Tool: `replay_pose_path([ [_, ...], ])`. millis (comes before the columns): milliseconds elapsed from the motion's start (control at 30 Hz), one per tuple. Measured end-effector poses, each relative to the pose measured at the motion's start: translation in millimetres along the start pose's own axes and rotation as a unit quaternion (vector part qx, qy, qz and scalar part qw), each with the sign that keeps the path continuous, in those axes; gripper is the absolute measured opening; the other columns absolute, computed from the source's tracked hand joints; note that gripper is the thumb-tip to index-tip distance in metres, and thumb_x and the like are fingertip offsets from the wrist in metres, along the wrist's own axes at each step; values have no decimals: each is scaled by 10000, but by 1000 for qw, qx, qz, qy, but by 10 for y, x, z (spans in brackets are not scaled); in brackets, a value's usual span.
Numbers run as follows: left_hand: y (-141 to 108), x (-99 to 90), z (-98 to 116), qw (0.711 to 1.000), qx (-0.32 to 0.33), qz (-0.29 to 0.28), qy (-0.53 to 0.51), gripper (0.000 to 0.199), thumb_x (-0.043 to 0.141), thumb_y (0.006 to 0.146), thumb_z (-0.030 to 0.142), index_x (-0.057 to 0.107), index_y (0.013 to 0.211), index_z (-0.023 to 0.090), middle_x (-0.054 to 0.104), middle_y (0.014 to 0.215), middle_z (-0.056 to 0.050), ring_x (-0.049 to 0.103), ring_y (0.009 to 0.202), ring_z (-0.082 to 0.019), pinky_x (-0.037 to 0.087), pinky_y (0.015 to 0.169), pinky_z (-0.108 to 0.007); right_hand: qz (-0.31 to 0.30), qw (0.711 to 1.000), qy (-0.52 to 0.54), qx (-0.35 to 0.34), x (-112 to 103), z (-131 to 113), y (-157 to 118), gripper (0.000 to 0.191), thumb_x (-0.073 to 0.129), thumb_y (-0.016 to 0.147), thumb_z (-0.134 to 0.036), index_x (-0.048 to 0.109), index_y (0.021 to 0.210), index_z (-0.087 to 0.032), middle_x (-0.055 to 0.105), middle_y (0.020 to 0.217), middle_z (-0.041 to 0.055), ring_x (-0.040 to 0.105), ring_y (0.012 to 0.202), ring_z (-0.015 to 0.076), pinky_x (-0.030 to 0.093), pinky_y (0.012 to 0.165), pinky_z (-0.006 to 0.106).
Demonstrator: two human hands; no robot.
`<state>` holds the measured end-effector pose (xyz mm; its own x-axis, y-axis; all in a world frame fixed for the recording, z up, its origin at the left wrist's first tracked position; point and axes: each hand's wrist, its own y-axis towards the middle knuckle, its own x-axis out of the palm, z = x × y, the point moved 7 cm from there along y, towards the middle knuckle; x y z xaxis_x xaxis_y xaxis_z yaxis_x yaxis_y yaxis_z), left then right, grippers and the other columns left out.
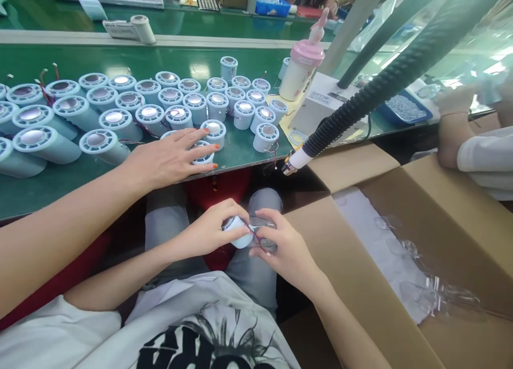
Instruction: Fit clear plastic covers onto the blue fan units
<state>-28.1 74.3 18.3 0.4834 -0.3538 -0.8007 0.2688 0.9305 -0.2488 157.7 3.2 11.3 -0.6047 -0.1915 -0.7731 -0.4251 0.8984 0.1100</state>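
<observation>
Over my lap, my left hand (216,227) is closed round a light blue plastic cylinder (239,234) with thin red and dark wires. Close against its end, my right hand (285,247) grips a clear plastic part (269,231); the wires run between both hands, and the part's full shape is hidden by my fingers. A co-worker's hand (172,155), reaching in from the left, rests on several like cylinders (215,133) at the table edge. Many more cylinders stand or lie in rows on the green table, some with wires sticking out.
An open cardboard box (371,283) at my right holds clear plastic parts (430,294). A black corrugated hose (360,102) hangs over it from the upper right. A pink-lidded bottle (302,64) stands by a white device (326,104). Another person's arm (457,128) is at the far right.
</observation>
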Motion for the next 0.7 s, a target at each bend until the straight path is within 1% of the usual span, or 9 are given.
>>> replay_pose_path([
  [33,-70,201,126,999,29,-25,-30,288,624,781,442,659,1023,291,653,1050,30,587,1011,-205,491,835,-279,7,999,46,9,-27,-2,-8,83,693,782,-269,645,753,-208,568,1192,102,599,1041,250,542,800,361],
  [100,-182,482,314,980,102,-52,-165,464,718,704,446,612,1132,298,624,1088,10,595,989,-193,496,843,-263,27,991,124,34,-91,2,-18,160,614,847,-315,645,742,-198,594,1120,99,623,982,220,530,799,331],
  [167,-224,588,370,958,160,-46,-233,566,778,642,443,610,1162,292,576,1134,-24,575,1045,-203,476,924,-290,55,980,178,69,-155,35,-27,245,541,885,-304,647,694,-191,626,1040,87,639,905,195,528,733,296],
  [267,-190,617,353,947,207,-51,-242,607,824,572,439,650,1131,278,514,1231,-69,507,1180,-252,408,1040,-379,81,956,251,132,-189,147,-43,299,572,847,-317,642,586,-189,667,947,73,645,834,187,522,623,264],
  [400,-170,692,381,908,186,-147,-344,701,826,598,343,568,1245,264,537,1299,-90,527,1197,-265,482,968,-389,102,900,378,190,-161,323,-65,306,658,785,-365,656,534,-191,710,920,76,669,871,222,562,651,308],
  [467,-197,726,391,888,148,-176,-399,687,806,633,298,541,1264,233,580,1263,-94,577,1138,-251,507,932,-373,89,889,416,172,-150,333,-70,248,683,776,-393,699,622,-199,714,1006,83,666,967,255,579,736,362],
  [533,-228,731,373,867,104,-179,-453,658,794,651,276,534,1253,221,604,1239,-87,612,1073,-229,514,914,-358,59,920,371,111,-166,261,-78,191,739,735,-385,736,837,-224,673,1161,89,616,1105,283,548,876,421],
  [600,-263,726,350,849,71,-182,-491,642,787,664,276,529,1250,232,619,1218,-78,634,1006,-211,527,870,-338,42,963,264,34,-195,151,-113,357,776,708,-329,696,1047,-251,610,1275,93,565,1188,282,492,979,439],
  [700,-314,697,356,849,69,-200,-484,648,773,685,297,513,1278,261,628,1186,-70,646,894,-186,540,747,-290,56,985,158,-36,-228,39,-186,385,744,753,-271,640,1123,-253,586,1307,97,578,1178,257,499,979,400],
])
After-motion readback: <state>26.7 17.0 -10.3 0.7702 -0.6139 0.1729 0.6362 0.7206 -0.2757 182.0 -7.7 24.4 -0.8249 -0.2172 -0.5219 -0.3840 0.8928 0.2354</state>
